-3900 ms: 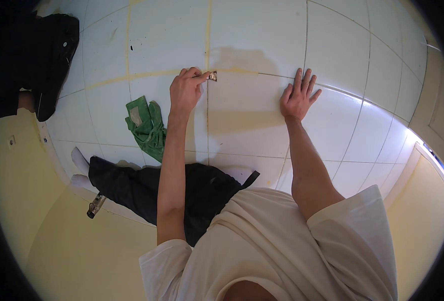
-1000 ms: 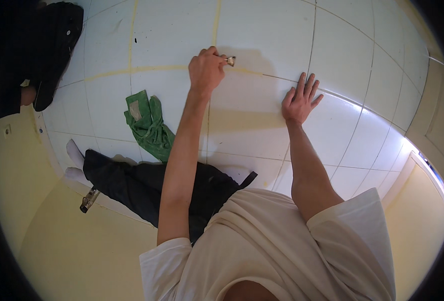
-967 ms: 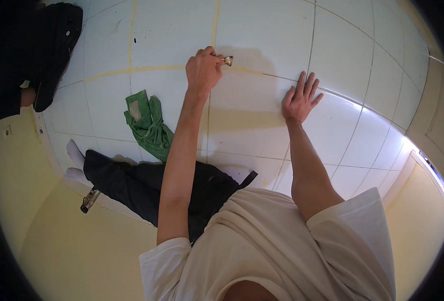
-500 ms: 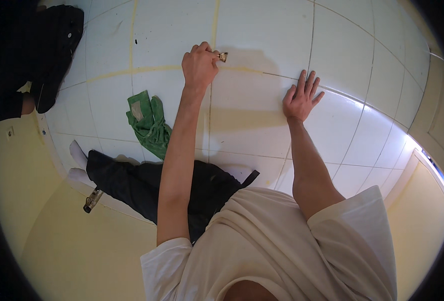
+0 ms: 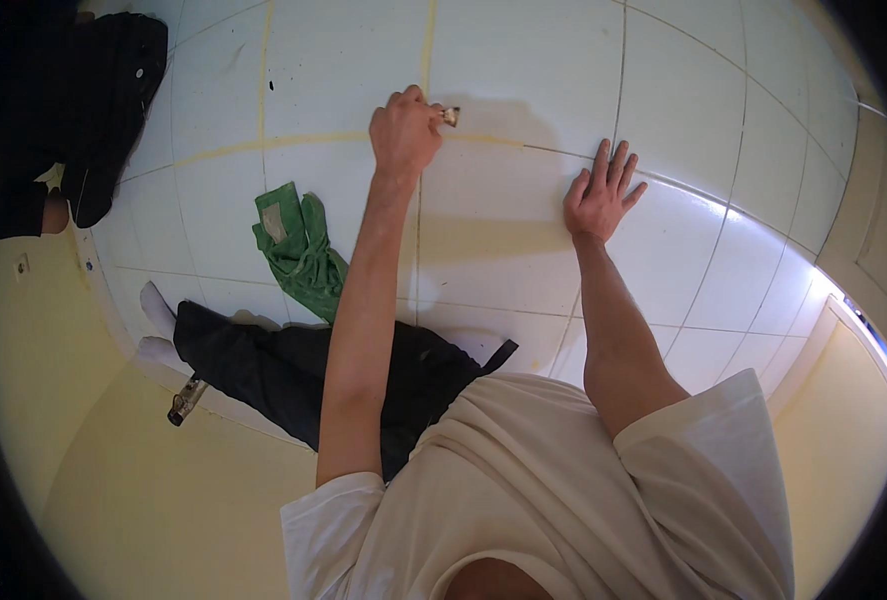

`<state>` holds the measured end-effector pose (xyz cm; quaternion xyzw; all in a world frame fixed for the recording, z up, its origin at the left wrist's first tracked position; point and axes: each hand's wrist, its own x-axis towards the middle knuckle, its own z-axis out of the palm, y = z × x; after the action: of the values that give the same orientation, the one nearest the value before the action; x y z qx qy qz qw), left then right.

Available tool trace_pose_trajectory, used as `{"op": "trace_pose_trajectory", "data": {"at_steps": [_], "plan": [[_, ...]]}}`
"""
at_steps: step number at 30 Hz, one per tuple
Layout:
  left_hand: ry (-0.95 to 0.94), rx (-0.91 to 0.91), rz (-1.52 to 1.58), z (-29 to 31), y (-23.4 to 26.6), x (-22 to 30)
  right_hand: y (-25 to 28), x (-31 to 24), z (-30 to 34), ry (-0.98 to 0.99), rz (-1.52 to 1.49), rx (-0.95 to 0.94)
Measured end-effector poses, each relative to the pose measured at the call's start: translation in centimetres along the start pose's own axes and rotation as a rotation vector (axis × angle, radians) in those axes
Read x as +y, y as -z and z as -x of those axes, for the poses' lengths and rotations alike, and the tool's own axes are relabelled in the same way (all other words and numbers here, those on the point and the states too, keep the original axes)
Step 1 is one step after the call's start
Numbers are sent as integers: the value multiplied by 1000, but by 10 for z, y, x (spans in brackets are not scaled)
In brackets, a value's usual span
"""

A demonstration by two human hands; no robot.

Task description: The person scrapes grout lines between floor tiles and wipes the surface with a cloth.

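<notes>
My left hand (image 5: 405, 130) is closed around a small putty knife (image 5: 450, 117); only its short, stained metal blade shows past my fingers, and the handle is hidden. The blade is close to a grout line smeared with yellow, near where two lines cross on the white tiled floor (image 5: 523, 195). Palm down on the tiles, my right hand (image 5: 599, 200) lies with fingers spread beside another grout joint, holding nothing. A crumpled green cloth (image 5: 303, 255) with a pale patch lies left of my left forearm.
Dark clothing (image 5: 113, 110) of another person fills the upper left. A bottle with a dark cap (image 5: 185, 400) lies beyond my feet by the yellowish wall (image 5: 183, 480). At the right stand a pale door (image 5: 868, 190) and a bright gap.
My left hand has shifted slightly right along the yellow-smeared joint with the putty knife. My right hand stays in place on the tiles.
</notes>
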<state>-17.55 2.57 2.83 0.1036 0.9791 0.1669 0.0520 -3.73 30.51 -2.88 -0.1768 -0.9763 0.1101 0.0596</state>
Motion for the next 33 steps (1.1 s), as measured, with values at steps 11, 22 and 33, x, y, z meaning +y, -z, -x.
{"op": "trace_pose_trajectory", "data": {"at_steps": [11, 22, 33], "plan": [[-30, 28, -18, 1, -9, 12, 0, 1, 1, -5, 2, -10], [-61, 29, -93, 3, -6, 8, -1, 1, 2, -10, 12, -14], [-112, 15, -80, 3, -7, 23, -1, 2, 1, -8, 10, 0]]}}
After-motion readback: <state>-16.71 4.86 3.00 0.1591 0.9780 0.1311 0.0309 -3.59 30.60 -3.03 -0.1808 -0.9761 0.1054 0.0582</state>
